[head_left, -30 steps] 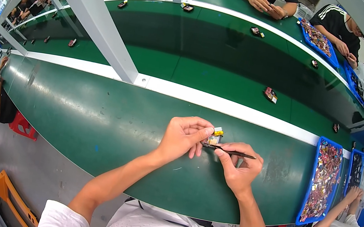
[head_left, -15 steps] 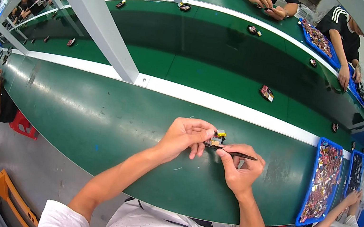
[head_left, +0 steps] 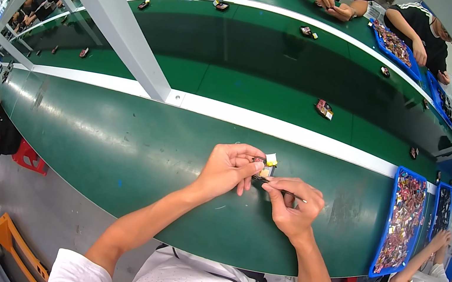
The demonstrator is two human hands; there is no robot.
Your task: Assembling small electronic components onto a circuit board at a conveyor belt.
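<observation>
Over the green table, my left hand point(head_left: 231, 169) pinches a small electronic assembly point(head_left: 266, 172) between thumb and fingers. A pale flap and a yellow strip show at its upper end, and dark parts lie below; the fingers hide much of it. My right hand point(head_left: 294, 205) is closed on slim black tweezers point(head_left: 301, 199), gripped like a pen. Their back end sticks out to the right, while the tip meets the lower part of the assembly close to my left fingertips. Exactly what the tip touches is too small to tell.
At right on the table stand a blue tray point(head_left: 380, 250) heaped with small reddish parts and a narrower blue tray point(head_left: 433, 226) of black parts. Beyond the white rail point(head_left: 275, 133), a green belt point(head_left: 234, 91) carries scattered small assemblies. A grey post point(head_left: 130, 35) rises at left. Co-workers sit around.
My right hand has shifted slightly left, and the tweezers with it. The assembly's pale flap now stands higher and shows more plainly. Pieces on the belt have moved left.
</observation>
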